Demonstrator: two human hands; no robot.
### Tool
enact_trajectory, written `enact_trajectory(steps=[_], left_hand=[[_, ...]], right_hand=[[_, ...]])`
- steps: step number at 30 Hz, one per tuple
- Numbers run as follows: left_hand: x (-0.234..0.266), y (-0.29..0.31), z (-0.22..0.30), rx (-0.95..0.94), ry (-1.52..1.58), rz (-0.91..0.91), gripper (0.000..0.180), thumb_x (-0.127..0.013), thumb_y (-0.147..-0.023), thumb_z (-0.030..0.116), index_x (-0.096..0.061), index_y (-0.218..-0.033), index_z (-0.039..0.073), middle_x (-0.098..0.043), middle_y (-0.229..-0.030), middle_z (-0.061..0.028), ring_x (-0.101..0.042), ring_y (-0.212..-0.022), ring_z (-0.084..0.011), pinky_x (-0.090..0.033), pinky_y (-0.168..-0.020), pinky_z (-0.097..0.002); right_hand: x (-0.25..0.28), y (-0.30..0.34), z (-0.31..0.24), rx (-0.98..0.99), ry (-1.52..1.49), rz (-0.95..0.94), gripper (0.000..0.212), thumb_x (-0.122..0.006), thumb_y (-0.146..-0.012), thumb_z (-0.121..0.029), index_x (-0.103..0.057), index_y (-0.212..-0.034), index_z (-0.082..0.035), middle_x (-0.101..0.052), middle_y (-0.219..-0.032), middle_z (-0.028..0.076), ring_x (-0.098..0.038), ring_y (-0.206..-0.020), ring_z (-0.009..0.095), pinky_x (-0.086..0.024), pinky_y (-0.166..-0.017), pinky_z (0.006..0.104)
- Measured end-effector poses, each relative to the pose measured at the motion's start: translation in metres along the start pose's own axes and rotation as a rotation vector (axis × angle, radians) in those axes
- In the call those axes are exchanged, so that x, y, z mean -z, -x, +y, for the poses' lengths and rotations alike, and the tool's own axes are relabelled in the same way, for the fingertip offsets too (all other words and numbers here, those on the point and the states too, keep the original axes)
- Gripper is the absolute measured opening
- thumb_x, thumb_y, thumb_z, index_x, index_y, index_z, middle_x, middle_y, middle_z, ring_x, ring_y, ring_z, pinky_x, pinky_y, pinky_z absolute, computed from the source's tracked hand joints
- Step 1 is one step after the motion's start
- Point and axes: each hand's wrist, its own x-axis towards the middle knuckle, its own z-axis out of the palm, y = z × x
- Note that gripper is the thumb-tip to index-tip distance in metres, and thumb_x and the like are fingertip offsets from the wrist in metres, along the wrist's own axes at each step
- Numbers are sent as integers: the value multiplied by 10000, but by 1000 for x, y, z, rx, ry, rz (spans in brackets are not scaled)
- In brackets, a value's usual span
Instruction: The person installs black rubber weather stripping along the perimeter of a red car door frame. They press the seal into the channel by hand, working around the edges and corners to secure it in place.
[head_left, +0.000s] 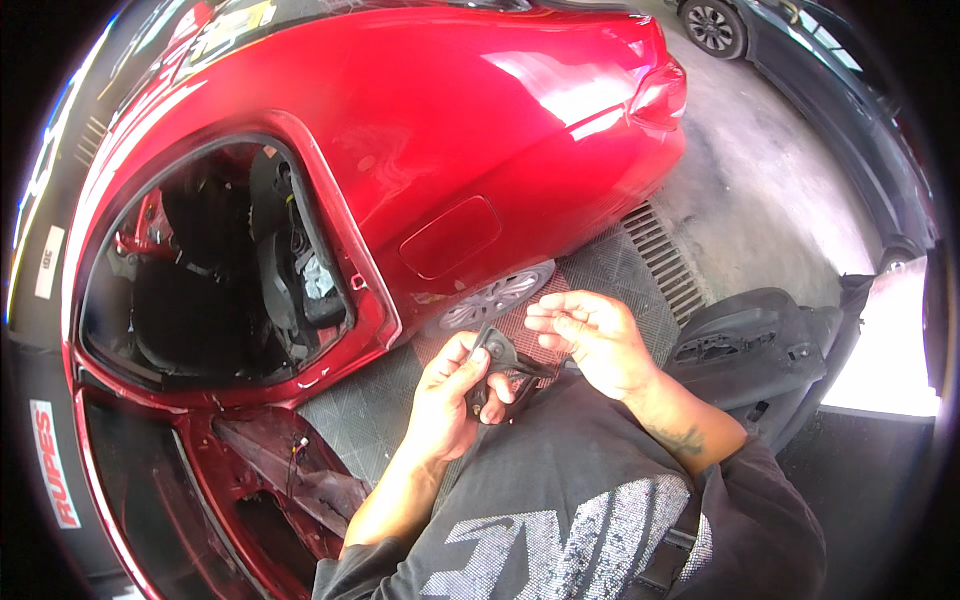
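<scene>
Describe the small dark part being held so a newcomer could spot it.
Find the red car, then its silver-spoked rear wheel. Just below in the picture, the person's left grip holds the small dark part. Unlike the large dark panel to the right, it is held, with a roughly triangular end.

1. A worker wears a charcoal T-shirt (580, 455) with short, loose sleeves (770, 515).
2. Speckled pale-grey lettering (590, 545) spans its front.
3. A black, buckled strap (672, 553) crosses the lettering.
4. A tattoo (684, 440) marks the right forearm (672, 415).
</scene>
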Motion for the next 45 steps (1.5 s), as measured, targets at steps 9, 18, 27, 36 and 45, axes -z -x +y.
enact_trajectory(steps=[9,18,27,36,45], left_hand=[[29,34,20,-679,-1174,-127,211,-714,-884,-26,-650,-1082,10,-723,-952,-145,-695,-745,-211,-555,-631,-340],[90,73,26,-1318,-1426,-281,347,-806,-688,60,-610,-972,102,-718,-986,-158,-588,-590,-189,-450,-459,-313],[111,92,30,-1243,-1463,-393,239,-741,-711,148,-590,-896,146,-718,-1003,-113,-596,-643,-196,-487,-499,-321],[114,95,28,-1222,-1449,-331,206,-808,-735,120,-621,-815,152,-717,-940,-70,-597,-659,-181,-493,-492,-316],[115,95,20,-1168,-1462,-323,244,-789,-669,112,-718,-902,98,-711,-940,-90,-616,-682,-205,-513,-547,-341]], right_hand=[[-31,14,32,96,275,10,219,-678,-999,-59,-601,-1188,20,-742,-919,150,-753,-799,230,-626,-707,328],[-74,50,46,149,297,-106,160,-604,-1033,-14,-640,-1170,62,-740,-1074,192,-744,-992,263,-614,-864,373],[-142,72,36,192,967,-318,107,-725,-912,43,-745,-1016,26,-700,-1003,89,-680,-922,185,-549,-821,306],[-143,75,53,-73,852,-179,121,-744,-932,-31,-750,-1046,11,-678,-1060,76,-656,-938,121,-541,-808,272],[-125,64,67,-275,634,-133,134,-745,-943,-45,-632,-1002,-2,-699,-925,53,-669,-826,104,-559,-755,257]])
